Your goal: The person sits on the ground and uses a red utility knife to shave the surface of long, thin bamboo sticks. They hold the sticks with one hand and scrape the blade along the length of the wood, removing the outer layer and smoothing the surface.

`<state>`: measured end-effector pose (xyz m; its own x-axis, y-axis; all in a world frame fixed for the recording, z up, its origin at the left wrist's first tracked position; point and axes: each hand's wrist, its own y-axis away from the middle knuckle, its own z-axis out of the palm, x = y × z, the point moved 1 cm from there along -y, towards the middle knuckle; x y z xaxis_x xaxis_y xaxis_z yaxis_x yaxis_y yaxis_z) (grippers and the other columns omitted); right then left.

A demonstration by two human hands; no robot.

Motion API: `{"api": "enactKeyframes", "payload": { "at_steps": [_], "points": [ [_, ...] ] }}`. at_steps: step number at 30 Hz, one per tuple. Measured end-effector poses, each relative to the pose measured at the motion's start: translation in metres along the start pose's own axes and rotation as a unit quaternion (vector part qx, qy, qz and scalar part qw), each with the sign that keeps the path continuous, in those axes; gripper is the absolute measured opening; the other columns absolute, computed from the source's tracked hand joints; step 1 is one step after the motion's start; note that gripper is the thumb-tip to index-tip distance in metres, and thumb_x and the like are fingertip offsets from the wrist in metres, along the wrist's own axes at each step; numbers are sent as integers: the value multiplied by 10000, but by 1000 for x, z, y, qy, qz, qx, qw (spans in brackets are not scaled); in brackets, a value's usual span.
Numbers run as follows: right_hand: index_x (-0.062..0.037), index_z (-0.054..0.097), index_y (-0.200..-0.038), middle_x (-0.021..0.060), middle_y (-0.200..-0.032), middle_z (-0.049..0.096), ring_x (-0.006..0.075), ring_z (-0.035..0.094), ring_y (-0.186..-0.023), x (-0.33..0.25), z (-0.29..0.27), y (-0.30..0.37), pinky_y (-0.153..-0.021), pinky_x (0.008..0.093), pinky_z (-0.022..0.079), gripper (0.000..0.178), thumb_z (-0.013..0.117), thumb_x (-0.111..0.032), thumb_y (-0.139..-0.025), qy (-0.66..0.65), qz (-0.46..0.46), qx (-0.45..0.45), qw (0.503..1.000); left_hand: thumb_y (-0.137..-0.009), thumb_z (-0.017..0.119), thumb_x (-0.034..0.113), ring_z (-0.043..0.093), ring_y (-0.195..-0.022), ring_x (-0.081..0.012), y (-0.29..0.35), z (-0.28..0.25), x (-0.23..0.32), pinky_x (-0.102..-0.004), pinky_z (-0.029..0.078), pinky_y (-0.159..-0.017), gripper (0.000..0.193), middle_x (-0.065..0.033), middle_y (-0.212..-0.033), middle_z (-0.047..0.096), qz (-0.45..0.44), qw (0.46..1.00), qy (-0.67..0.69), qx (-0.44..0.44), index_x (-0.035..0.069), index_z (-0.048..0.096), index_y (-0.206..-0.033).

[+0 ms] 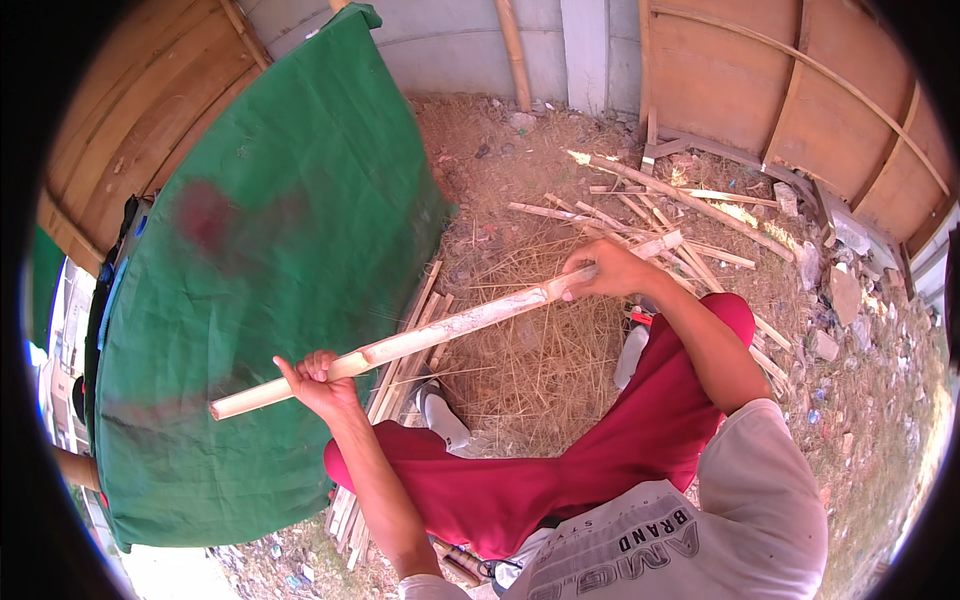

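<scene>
A long split bamboo strip (455, 325), pale on its inner face with visible node ridges, lies slantwise across the view in front of me. It rises from the lower left to the upper right. My left hand (325, 385) is closed around it near its left end, thumb side outward. Toward the other end, my right hand (608, 268) grips it from above, with the tip sticking out beyond the fingers. Both hands hold it above my spread knees, off the ground.
A green tarp (270, 270) hangs at my left. Bamboo strips (405, 365) lie along its foot, and more cut pieces (690, 255) are heaped beyond my right hand. Shavings (530, 380) cover the ground between my feet. Rubble (845, 290) and wooden panels (780, 90) stand at the right.
</scene>
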<state>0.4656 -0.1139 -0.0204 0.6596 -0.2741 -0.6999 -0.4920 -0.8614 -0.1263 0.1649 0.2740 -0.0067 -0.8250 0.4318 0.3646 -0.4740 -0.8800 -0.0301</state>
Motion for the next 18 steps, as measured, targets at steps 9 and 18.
{"api": "enactKeyframes", "payload": {
  "at_steps": [9, 18],
  "points": [
    [-43, 771, -966, 109, -911, 751, 230, 712, -848, 7, 19, -6, -773, 365, 558, 156, 789, -121, -832, 4, 19, -71, 997, -1024, 583, 410, 242, -434, -105, 13, 15, 1, -261, 303, -407, 593, 28, -524, 209, 6, 998, -30, -50, 173, 256, -590],
    [-107, 797, -892, 107, -937, 764, 231, 722, -860, -5, 24, -8, -773, 386, 569, 86, 782, -86, -809, 111, 33, -40, 992, -1029, 581, 382, 238, -434, -111, 15, 10, 11, -257, 302, -412, 594, 28, -527, 197, 11, 994, -41, -104, 170, 247, -586]
  ]
}}
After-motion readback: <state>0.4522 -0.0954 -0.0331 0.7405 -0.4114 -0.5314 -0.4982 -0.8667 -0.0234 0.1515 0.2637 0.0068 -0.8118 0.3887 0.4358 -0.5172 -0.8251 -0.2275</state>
